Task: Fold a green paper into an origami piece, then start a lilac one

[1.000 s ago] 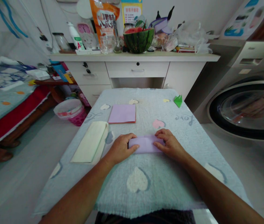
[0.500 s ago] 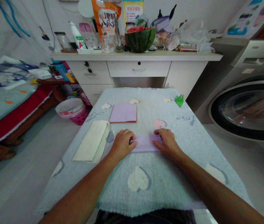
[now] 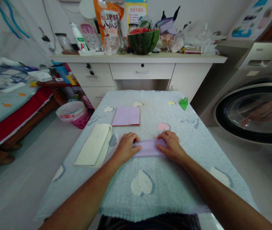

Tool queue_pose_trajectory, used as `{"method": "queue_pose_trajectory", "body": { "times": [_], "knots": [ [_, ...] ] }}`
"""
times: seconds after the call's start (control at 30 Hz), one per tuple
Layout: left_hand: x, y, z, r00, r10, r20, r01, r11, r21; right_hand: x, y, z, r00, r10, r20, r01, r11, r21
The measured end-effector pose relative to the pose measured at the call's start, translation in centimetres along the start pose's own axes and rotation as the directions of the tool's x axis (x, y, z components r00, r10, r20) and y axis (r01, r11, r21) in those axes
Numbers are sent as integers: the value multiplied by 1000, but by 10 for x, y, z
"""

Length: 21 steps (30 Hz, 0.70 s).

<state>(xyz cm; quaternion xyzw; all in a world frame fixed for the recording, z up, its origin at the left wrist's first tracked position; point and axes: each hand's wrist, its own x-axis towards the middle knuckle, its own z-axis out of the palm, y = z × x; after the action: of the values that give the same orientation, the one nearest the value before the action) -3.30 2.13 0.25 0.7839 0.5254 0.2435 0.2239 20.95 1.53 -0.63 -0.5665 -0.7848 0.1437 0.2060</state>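
Hands (image 3: 127, 147) (image 3: 172, 145) slightly forward, at edges of purple paper (image 3: 149, 149)

A lilac sheet of paper (image 3: 148, 149), folded into a narrow rectangle, is held flat and crosswise (both ends partly covered) on the pale blue cloth (image 3: 172, 188).

The paper strip (image 3: 148, 149) lies on the tablecloth (image 3: 174, 188), between the left hand (image 3: 125, 146) and the right hand (image 3: 171, 145). Behind it, a bit to the left, is the square paper stack (image 3: 126, 116). The folded sheet (image 3: 94, 145) is left of the left hand. The origami piece (image 3: 183, 103) sits at the far right corner. Behind the table is the desk (image 3: 142, 59), with the cut watermelon (image 3: 143, 41) on top and the snack bag (image 3: 109, 22) to its left. The bin (image 3: 78, 119) and bed (image 3: 8, 99) are on the left. The washing machine (image 3: 224, 72) is on the right.
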Motion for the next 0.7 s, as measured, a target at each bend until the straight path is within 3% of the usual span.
{"method": "queue_pose_trajectory", "body": {
  "times": [0.17,0.33,0.5,0.7],
  "knots": [
    [-1,3,-2,998,-55,29,60,975,-213,0,6,-3,999,5,-32,3,973,229],
    [-3,2,-3,993,-109,-43,86,927,-366,0,7,-5,995,101,24,-91,744,662],
    [-3,2,-3,983,-168,-68,118,881,-458,-1,0,-11,981,133,140,-192,585,788],
    [-3,2,-3,982,-184,-47,138,859,-494,-1,-5,-13,972,179,149,-216,446,869]
  ]
}}
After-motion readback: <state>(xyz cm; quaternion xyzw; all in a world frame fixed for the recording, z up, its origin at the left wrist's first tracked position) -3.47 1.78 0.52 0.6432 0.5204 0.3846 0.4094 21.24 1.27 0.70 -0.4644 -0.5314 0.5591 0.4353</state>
